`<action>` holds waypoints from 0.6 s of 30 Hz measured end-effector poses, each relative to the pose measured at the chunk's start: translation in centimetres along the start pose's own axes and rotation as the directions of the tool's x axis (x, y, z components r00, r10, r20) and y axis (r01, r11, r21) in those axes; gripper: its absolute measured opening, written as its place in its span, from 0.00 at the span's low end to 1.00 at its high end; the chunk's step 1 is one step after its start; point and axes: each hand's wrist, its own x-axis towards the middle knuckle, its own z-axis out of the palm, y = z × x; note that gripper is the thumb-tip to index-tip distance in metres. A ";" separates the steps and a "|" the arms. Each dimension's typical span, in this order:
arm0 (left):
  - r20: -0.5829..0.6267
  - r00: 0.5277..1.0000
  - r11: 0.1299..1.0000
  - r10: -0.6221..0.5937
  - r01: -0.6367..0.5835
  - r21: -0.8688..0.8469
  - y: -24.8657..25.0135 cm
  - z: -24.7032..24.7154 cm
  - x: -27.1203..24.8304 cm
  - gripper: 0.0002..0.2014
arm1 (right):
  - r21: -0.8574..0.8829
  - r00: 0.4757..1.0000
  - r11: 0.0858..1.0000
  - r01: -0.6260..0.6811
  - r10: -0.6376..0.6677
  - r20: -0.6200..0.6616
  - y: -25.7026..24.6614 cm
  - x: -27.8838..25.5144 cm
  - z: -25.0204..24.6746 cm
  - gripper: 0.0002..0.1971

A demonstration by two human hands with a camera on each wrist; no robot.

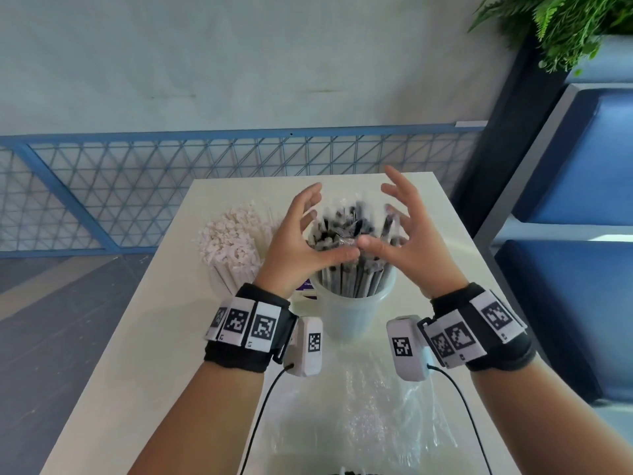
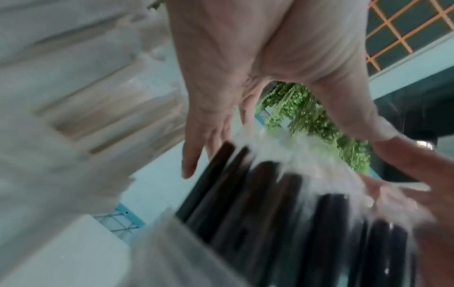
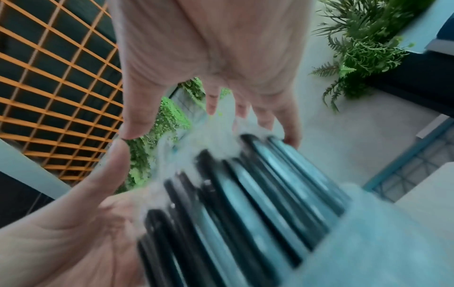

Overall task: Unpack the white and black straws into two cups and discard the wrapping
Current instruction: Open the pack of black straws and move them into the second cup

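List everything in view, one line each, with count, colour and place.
black straws: many, black in clear sleeves, upright in the near cup.
near cup: one, translucent, table centre.
white straws: many, white, upright left of the black ones; their cup is hidden.
plastic wrapping: one, clear, crumpled on the near table.
table: one, white.
fern: one, green, top right.
mesh railing: one, blue, behind the table.
left hand: spread fingers around the black straws.
right hand: the same, opposite.

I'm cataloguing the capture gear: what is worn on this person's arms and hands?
Bare hands and forearms, no sleeves. The left wrist and right wrist each wear a black fabric band with white square-code tags, plus a white boxy camera unit trailing a thin black cable.
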 end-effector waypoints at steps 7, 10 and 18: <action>0.115 0.993 0.978 -0.024 -0.001 0.210 -0.5 0.8 -1.1 0.52 | -0.144 0.989 0.986 -0.081 0.097 0.111 1.4 -2.0 1.5 0.36; 0.055 0.998 0.982 -0.019 0.008 0.186 -0.1 0.5 -1.8 0.57 | -0.069 0.997 0.997 -0.023 0.018 -0.076 1.3 -2.8 1.3 0.32; -0.138 0.958 0.847 0.251 -0.148 0.511 -4.8 1.7 -7.7 0.08 | -0.239 0.930 0.933 -0.268 0.185 -0.319 5.0 -8.3 2.4 0.06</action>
